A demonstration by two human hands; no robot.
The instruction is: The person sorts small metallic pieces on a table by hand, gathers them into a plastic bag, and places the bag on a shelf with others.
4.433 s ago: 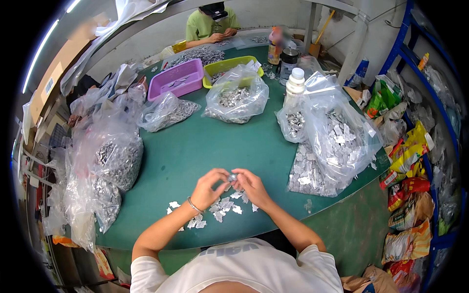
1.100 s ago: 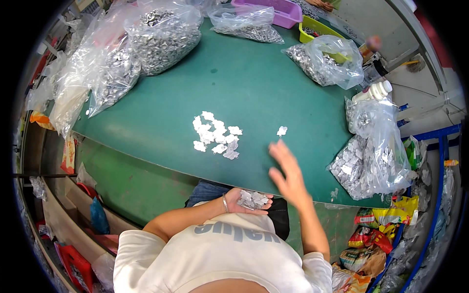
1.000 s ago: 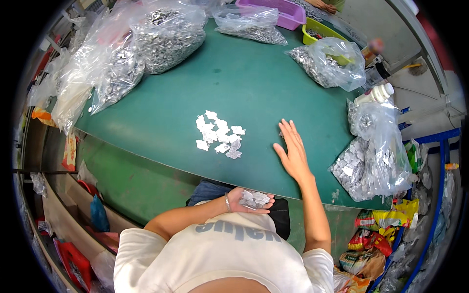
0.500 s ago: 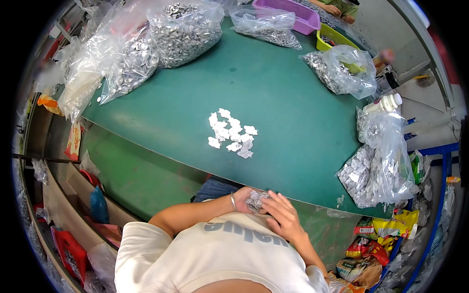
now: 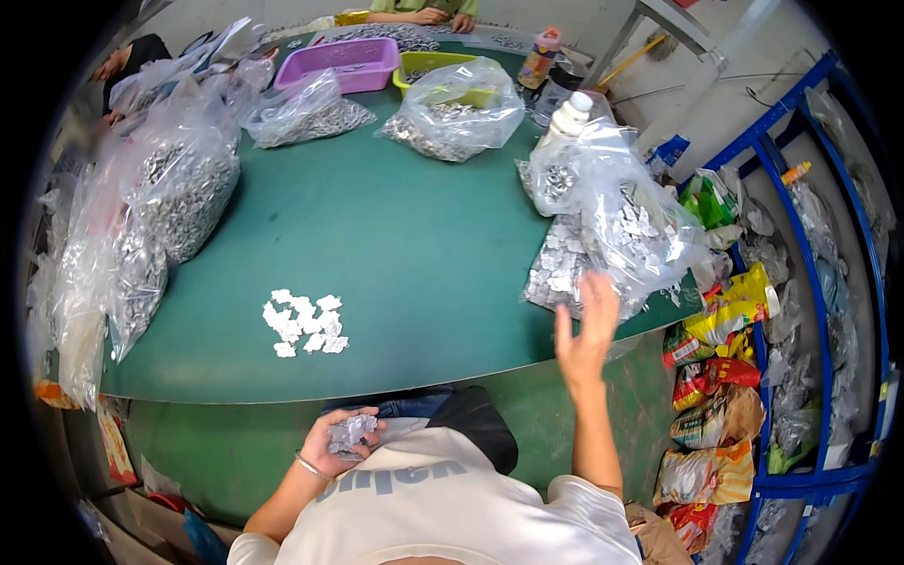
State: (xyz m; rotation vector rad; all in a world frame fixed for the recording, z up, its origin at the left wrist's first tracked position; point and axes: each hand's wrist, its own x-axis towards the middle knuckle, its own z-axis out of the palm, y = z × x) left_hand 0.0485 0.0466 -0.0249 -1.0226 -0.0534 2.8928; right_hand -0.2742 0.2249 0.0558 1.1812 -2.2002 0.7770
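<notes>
My left hand (image 5: pixel 330 443), a bracelet at its wrist, is curled around a pile of small flat silver metal pieces (image 5: pixel 352 434) close to my body, below the table edge. My right hand (image 5: pixel 589 325) reaches out with its fingers apart and nothing visible in them. It is in front of the near side of a clear plastic bag of flat silver pieces (image 5: pixel 560 259) at the table's right; whether it touches the bag I cannot tell. A loose cluster of similar flat metal pieces (image 5: pixel 306 325) lies on the green table (image 5: pixel 395 245), left of the middle.
Bulging bags of metal parts (image 5: pixel 188 188) line the table's left. Farther back are a purple basin (image 5: pixel 367 64), a yellow-green basin (image 5: pixel 414 62) and another bag of parts (image 5: pixel 443 127). A white bottle (image 5: pixel 570 115) stands behind the right bag. A blue rack (image 5: pixel 753 141) is at right. Another person (image 5: pixel 424 11) sits opposite.
My right hand has left the pieces held in my left hand and swung out to the bag at the right. The view has turned rightward. My left hand still holds its pile.
</notes>
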